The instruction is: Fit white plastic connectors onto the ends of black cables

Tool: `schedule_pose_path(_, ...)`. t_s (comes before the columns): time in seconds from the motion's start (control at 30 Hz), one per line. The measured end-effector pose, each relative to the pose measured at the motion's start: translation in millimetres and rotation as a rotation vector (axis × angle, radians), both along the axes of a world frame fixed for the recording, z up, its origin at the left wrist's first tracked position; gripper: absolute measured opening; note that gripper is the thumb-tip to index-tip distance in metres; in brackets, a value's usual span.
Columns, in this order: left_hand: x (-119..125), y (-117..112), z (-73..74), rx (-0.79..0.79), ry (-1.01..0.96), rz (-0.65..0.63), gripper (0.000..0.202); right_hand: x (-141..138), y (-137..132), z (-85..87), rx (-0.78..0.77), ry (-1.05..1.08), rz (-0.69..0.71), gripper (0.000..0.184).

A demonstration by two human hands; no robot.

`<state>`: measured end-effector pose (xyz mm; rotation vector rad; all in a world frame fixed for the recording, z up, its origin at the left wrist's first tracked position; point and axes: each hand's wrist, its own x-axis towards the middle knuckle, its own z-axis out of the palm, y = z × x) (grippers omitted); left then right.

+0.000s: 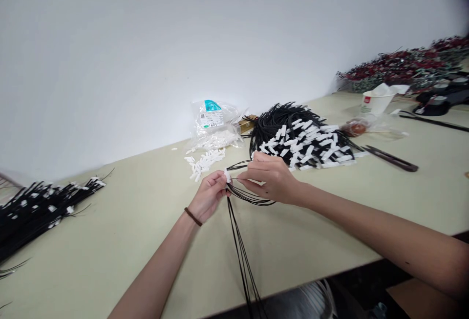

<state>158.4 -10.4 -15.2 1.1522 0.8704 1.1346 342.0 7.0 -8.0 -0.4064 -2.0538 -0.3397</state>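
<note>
Between the thumb and fingers of my left hand point(212, 191) is a small white connector point(227, 176), held upright above the table. Thin black wires point(252, 199) loop out from it to the right, and more strands hang down past the table's front edge. My right hand point(269, 176) pinches one thin black wire point(235, 179) close to the connector's face; whether its tip is inside the connector I cannot tell. Behind my hands lies a scatter of loose white connectors point(205, 161). A heap of black cables point(286, 118) with white connectors on their ends sits just beyond my right hand.
A clear plastic bag point(216, 123) with a label stands by the wall. Dark tweezers or snips point(392, 158) lie at right, near a paper cup point(377, 101). Black wire bundles point(32, 211) lie at far left, and red and dark wiring point(403, 67) is piled at back right.
</note>
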Motion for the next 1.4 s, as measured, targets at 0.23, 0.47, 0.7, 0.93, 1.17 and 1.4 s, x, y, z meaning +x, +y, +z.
schedule_pose_path(0.23, 2, -2, 3.0, 0.009, -0.006, 0.013, 0.030, -3, -4, 1.9, -0.125, 0.055, 0.051, 0.016)
schedule_pose_path(0.47, 5, -4, 2.1, -0.005, -0.003, 0.002, 0.032, -5, -4, -1.3, -0.107, 0.051, 0.050, 0.017)
schedule_pose_path(0.7, 6, -5, 2.7, 0.011, 0.021, 0.007, 0.032, -5, -2, -2.0, -0.090, 0.033, 0.017, 0.016)
schedule_pose_path(0.93, 6, -2, 1.8, 0.039, 0.040, 0.135, 0.028, -7, -5, -8.4, -0.006, -0.105, 0.020, 0.022)
schedule_pose_path(1.17, 6, -2, 0.6, 0.004, 0.074, 0.131, 0.031, -17, -5, -22.5, 0.071, -0.201, 0.100, 0.013)
schedule_pose_path(1.4, 5, -2, -0.4, 0.007, 0.078, 0.151, 0.030, -16, -3, -20.6, 0.126, -0.186, 0.130, 0.019)
